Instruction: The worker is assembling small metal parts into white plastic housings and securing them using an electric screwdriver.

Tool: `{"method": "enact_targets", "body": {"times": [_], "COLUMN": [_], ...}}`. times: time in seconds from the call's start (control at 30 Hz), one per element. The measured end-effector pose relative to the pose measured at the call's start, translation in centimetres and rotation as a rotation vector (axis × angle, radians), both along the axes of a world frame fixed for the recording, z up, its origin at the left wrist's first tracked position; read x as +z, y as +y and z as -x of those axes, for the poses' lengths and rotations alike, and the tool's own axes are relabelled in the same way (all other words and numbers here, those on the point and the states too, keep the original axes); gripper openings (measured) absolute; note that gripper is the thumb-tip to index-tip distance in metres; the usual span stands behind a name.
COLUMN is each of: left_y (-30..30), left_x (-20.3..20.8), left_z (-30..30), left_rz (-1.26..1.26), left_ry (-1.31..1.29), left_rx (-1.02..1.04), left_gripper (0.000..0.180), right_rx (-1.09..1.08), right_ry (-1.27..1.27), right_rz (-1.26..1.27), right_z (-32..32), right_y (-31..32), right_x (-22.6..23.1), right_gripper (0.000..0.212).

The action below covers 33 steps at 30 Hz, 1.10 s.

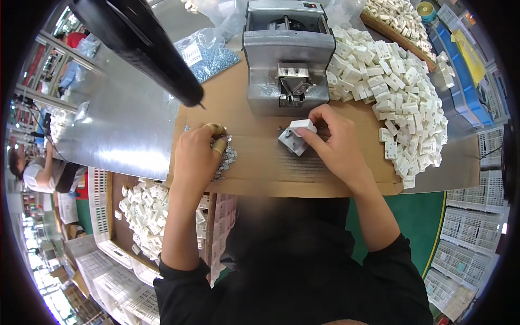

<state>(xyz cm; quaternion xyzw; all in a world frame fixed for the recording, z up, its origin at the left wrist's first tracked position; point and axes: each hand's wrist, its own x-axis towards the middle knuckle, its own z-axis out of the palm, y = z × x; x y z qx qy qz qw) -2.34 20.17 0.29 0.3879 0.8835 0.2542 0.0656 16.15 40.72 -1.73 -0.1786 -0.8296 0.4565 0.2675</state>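
My right hand (337,145) pinches a white plastic block (302,125) between thumb and fingers. The block rests at the top of a small metal fixture (294,142) on the cardboard. My left hand (196,154) is over a pile of small metal pieces (229,157), its thumb and fingers curled in, with tan covers on two fingertips. What those fingers hold, if anything, is too small to make out. Behind the fixture stands a grey metal machine (290,54) with an open top. A black electric screwdriver (157,54) hangs at upper left, its tip above the cardboard.
A large heap of white plastic blocks (403,103) covers the right of the cardboard sheet (260,181). Behind the screwdriver lies a bag of small bluish metal parts (214,59). A crate (99,200) with more blocks stands below left. Another person (47,170) sits far left.
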Motion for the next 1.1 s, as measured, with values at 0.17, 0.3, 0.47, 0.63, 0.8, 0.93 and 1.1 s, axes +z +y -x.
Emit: {"method": "enact_targets", "body": {"times": [0.17, 0.3, 0.47, 0.63, 0.8, 0.93, 1.1], "left_y": [0.7, 1.2, 1.2, 2.5, 5.0, 5.7, 5.8], "left_x": [0.4, 1.3, 1.3, 0.8, -1.2, -2.2, -2.6], "left_z": [-0.6, -0.4, 0.2, -3.7, -6.9, -7.6, -8.0], "left_rz": [0.084, 0.219, 0.181, -0.17, -0.405, -0.391, -0.405], "left_ry": [0.108, 0.156, 0.103, -0.327, -0.559, -0.438, -0.303], "left_rx": [-0.028, -0.081, -0.163, -0.044, 0.115, 0.116, 0.067], "left_gripper": [0.015, 0.018, 0.02, 0.02, 0.02, 0.018, 0.013], "right_rx": [-0.001, -0.025, -0.012, -0.064, -0.075, -0.065, -0.105], "right_ry": [0.005, -0.008, -0.004, -0.003, 0.05, 0.067, 0.123], "right_rz": [0.026, 0.017, 0.186, 0.196, 0.138, -0.001, -0.02], "right_z": [-0.2, -0.6, -1.0, -1.6, -0.6, -0.4, -0.8], "right_y": [-0.3, -0.7, -1.1, -0.8, -0.7, -1.0, -1.4], "right_x": [-0.1, 0.4, 0.6, -0.2, -0.6, -1.0, -1.6], "right_gripper": [0.029, 0.029, 0.026, 0.025, 0.023, 0.022, 0.023]}}
